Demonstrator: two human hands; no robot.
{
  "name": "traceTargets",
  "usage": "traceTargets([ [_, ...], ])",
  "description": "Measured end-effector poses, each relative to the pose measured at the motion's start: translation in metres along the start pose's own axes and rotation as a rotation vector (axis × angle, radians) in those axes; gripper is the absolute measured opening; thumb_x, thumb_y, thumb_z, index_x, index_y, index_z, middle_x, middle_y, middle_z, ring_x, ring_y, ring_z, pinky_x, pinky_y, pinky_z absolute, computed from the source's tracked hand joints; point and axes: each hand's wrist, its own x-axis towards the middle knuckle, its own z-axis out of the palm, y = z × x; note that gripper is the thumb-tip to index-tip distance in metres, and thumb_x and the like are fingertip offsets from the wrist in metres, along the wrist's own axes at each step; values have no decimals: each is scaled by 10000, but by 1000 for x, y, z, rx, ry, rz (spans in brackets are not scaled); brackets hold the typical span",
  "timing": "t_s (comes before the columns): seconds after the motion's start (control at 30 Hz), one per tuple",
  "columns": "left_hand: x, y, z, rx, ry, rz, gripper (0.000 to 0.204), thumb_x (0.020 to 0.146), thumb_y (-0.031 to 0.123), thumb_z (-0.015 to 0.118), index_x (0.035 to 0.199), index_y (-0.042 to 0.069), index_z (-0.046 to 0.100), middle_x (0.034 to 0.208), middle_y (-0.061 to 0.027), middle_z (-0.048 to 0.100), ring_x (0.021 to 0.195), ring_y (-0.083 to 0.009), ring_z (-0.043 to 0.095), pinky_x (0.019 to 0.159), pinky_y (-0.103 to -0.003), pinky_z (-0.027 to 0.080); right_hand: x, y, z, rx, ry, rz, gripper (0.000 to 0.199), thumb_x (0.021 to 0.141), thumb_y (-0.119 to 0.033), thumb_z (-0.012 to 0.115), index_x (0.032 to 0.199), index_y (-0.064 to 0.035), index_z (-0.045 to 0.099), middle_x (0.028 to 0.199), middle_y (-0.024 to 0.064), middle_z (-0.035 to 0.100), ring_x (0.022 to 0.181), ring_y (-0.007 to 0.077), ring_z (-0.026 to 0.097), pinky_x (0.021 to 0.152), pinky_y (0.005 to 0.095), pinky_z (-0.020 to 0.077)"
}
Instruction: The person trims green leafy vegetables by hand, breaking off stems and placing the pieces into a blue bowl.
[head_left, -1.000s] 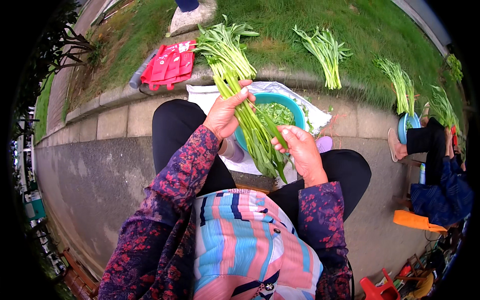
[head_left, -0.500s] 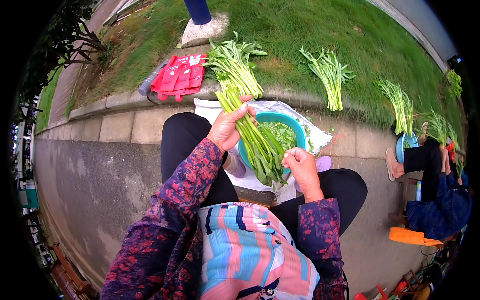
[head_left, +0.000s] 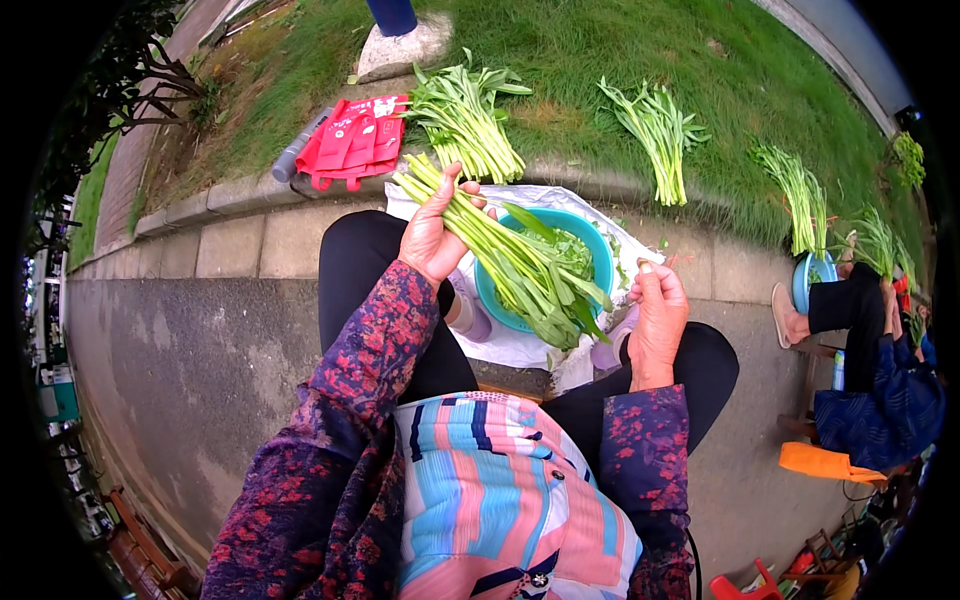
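Observation:
My left hand is closed around a bunch of long-stemmed leafy greens. The pale stem ends point up and left; the leaves hang down to the right, over the teal basin. Torn green leaves lie inside that basin, partly hidden by the bunch. To the right of the leaf tips and apart from them is my right hand. Its thumb and forefinger are pinched together; whatever sits between them is too small to make out. Beneath the basin, a white sheet is spread between my feet.
Beyond the curb, more greens and another bunch lie on grass. A red bag is beside a grey cylinder. At the right, another person sits near a blue basin.
My right hand has moved right, away from the leaves, staying pinched. The bunch in my left hand has shifted slightly up and left at its stems, its leaves swinging right.

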Motion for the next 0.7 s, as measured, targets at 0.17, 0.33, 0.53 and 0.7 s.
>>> traceTargets([
  [0.17, 5, 5, -10, -70, 95, 69, 273, 879, 244, 610, 1124, 145, 541, 974, -52, 594, 879, -211, 574, 968, -522, 422, 1, -12, -1, -30, 70, -87, 158, 869, -83, 625, 997, 9, 617, 821, 22, 619, 705, 70, 546, 661, 206, 450],
  [0.33, 8, 6, -17, -106, 199, 103, 229, 837, 237, 661, 1022, 123, 588, 1054, -56, 579, 1012, -229, 546, 1011, -538, 382, 2, -15, -3, -61, 85, -123, 175, 871, -71, 618, 1024, 10, 600, 845, 43, 638, 733, 83, 572, 676, 209, 460],
  [0.53, 8, 5, -15, -104, 208, 113, 203, 842, 231, 654, 1000, 120, 590, 1063, -57, 576, 1081, -241, 519, 1031, -552, 357, 4, -9, -4, -146, 45, -167, 186, 863, -15, 577, 1045, 19, 595, 912, 78, 636, 831, 161, 612, 783, 265, 475],
  [0.7, 7, 5, -15, -93, 209, 103, 182, 848, 222, 649, 987, 120, 593, 1057, -58, 576, 1082, -238, 519, 1028, -555, 361, 2, -15, 2, -795, 114, -595, 167, 781, -30, 641, 947, -41, 633, 810, 90, 613, 832, 246, 601, 808, 337, 463],
])
